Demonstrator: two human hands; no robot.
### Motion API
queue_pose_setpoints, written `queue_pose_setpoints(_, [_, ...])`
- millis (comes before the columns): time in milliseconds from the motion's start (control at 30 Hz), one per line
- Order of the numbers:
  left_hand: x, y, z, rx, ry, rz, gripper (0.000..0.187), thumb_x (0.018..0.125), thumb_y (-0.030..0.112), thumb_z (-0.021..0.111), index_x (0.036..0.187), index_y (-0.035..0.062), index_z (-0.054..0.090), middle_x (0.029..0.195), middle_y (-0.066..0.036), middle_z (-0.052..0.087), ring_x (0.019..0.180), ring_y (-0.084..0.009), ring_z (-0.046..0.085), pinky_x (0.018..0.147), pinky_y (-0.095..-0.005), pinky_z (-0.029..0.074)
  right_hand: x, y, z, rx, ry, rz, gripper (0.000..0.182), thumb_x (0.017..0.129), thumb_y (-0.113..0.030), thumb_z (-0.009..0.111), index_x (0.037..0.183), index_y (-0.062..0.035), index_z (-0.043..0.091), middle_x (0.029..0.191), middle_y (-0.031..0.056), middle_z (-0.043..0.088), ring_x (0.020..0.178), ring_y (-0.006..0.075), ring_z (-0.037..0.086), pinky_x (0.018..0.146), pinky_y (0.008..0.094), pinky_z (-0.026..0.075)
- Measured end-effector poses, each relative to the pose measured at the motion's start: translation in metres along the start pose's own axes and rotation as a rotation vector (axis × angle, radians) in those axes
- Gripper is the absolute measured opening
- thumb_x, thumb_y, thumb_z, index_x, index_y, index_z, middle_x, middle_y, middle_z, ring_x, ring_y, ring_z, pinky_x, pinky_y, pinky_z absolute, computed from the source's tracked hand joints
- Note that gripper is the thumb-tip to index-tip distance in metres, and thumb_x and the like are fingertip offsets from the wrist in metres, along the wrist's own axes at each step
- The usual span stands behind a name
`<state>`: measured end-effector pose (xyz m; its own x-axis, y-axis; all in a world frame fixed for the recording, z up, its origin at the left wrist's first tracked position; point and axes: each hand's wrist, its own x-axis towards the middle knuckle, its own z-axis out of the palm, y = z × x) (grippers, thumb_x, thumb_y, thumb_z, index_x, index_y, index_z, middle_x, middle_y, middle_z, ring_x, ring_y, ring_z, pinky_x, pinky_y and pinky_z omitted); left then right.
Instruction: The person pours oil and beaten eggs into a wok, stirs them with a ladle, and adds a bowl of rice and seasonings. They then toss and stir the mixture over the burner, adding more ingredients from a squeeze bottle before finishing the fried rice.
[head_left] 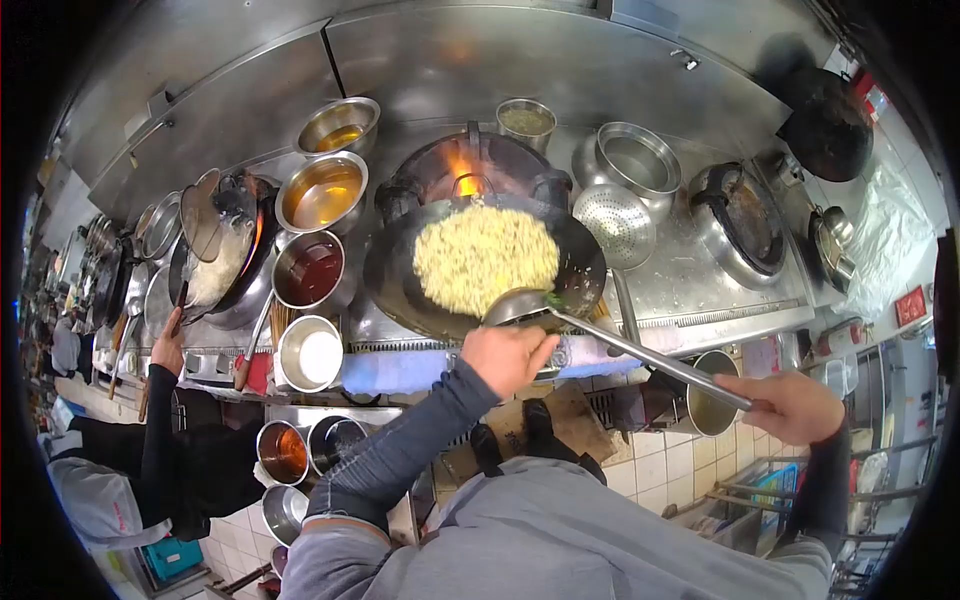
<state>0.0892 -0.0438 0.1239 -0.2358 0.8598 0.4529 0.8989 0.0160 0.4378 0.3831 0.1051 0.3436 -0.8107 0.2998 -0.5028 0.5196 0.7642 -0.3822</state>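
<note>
A dark wok (393,270) over the burner holds a mass of yellowish-white food (485,255). Flames (465,178) rise behind its far rim. My left hand (508,360) is closed at the wok's near edge; what its fingers wrap round is hidden. In my right hand (795,407) is the end of a long metal ladle (640,352), which slants left across the counter. The ladle's bowl (517,306) rests over the near side of the food, with a bit of green beside it.
Metal bowls of oil (322,194), red sauce (308,270) and white powder (310,354) stand left of the wok. A perforated skimmer (614,226) and a steel pot (637,160) are at right. A co-worker's hand (168,347) is at another wok on the far left.
</note>
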Motion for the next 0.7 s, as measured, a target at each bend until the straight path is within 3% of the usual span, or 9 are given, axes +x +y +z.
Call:
queue_pose_setpoints(67, [0.018,-0.016,0.011,-0.022,0.034,0.001,0.029,0.089,0.033,0.059,0.071,0.0109,0.066,0.056,-0.012,0.059,0.049,-0.0283,0.059,0.048,-0.0375,0.048,0.039,-0.001,0.010,-0.186,-0.004,0.009,0.060,0.083,-0.014,0.058,0.140,-0.0217,0.042,0.073,0.0176,0.061,0.064,0.0294,0.062,0.062,0.0371,0.048])
queue_pose_setpoints(167, [0.018,-0.075,0.099,-0.009,0.111,-0.034,0.028,0.088,0.033,0.059,0.073,0.0099,0.067,0.058,-0.012,0.060,0.052,-0.0309,0.059,0.052,-0.0402,0.049,0.148,0.026,0.061,-0.047,0.239,-0.183,0.057,0.082,-0.010,0.057,0.137,-0.0171,0.045,0.079,0.0227,0.061,0.071,0.0395,0.060,0.067,0.0448,0.048])
queue_pose_setpoints(267, [-0.042,-0.066,0.150,-0.003,-0.008,-0.136,0.030,0.089,0.033,0.057,0.073,0.0102,0.067,0.061,-0.013,0.062,0.056,-0.0344,0.060,0.061,-0.0455,0.049,0.216,0.021,0.102,-0.123,0.467,-0.143,0.059,0.082,-0.010,0.056,0.139,-0.0133,0.041,0.079,0.0240,0.062,0.073,0.0414,0.060,0.069,0.0485,0.048])
queue_pose_setpoints(367, [-0.059,-0.031,0.125,-0.032,0.173,0.068,0.031,0.089,0.036,0.055,0.074,0.0129,0.068,0.067,-0.014,0.064,0.059,-0.0345,0.061,0.065,-0.0451,0.050,0.194,-0.006,0.099,-0.088,0.483,-0.093,0.059,0.083,-0.010,0.056,0.140,-0.0117,0.039,0.079,0.0241,0.062,0.073,0.0421,0.060,0.068,0.0496,0.047])
queue_pose_setpoints(400, [-0.036,-0.020,0.089,0.054,-0.107,-0.128,0.033,0.089,0.039,0.055,0.076,0.0123,0.069,0.067,-0.016,0.064,0.058,-0.0342,0.061,0.064,-0.0432,0.051,0.190,0.003,0.104,-0.046,0.470,-0.124,0.057,0.084,-0.010,0.056,0.139,-0.0123,0.039,0.078,0.0245,0.062,0.073,0.0424,0.060,0.067,0.0494,0.047])
queue_pose_setpoints(433, [-0.006,-0.028,0.070,0.086,-0.189,-0.157,0.035,0.090,0.040,0.054,0.077,0.0121,0.070,0.067,-0.016,0.065,0.057,-0.0332,0.062,0.060,-0.0412,0.052,0.177,0.006,0.105,-0.042,0.463,-0.118,0.057,0.084,-0.010,0.056,0.139,-0.0123,0.039,0.078,0.0245,0.062,0.073,0.0424,0.060,0.067,0.0494,0.047])
queue_pose_setpoints(500, [0.018,-0.063,0.071,-0.082,-0.055,-0.168,0.041,0.093,0.041,0.050,0.073,0.0096,0.067,0.061,-0.016,0.062,0.054,-0.0310,0.061,0.056,-0.0419,0.050,0.137,-0.001,0.087,0.010,0.350,-0.123,0.057,0.084,-0.010,0.056,0.139,-0.0142,0.040,0.079,0.0247,0.062,0.074,0.0416,0.060,0.067,0.0483,0.047])
queue_pose_setpoints(567, [0.007,-0.062,0.076,-0.062,-0.266,-0.264,0.039,0.093,0.040,0.050,0.076,0.0097,0.068,0.063,-0.016,0.062,0.055,-0.0314,0.062,0.058,-0.0429,0.051,0.080,-0.010,0.052,-0.044,0.137,-0.021,0.057,0.085,-0.011,0.054,0.140,-0.0171,0.039,0.080,0.0235,0.062,0.073,0.0404,0.061,0.068,0.0472,0.048])
queue_pose_setpoints(700, [-0.009,-0.007,0.013,-0.052,-0.235,-0.055,0.037,0.093,0.039,0.051,0.077,0.0106,0.069,0.060,-0.014,0.061,0.055,-0.0321,0.061,0.057,-0.0430,0.051,0.035,-0.011,0.010,-0.191,0.041,-0.098,0.057,0.085,-0.013,0.055,0.140,-0.0194,0.039,0.083,0.0215,0.063,0.074,0.0387,0.061,0.068,0.0456,0.048])
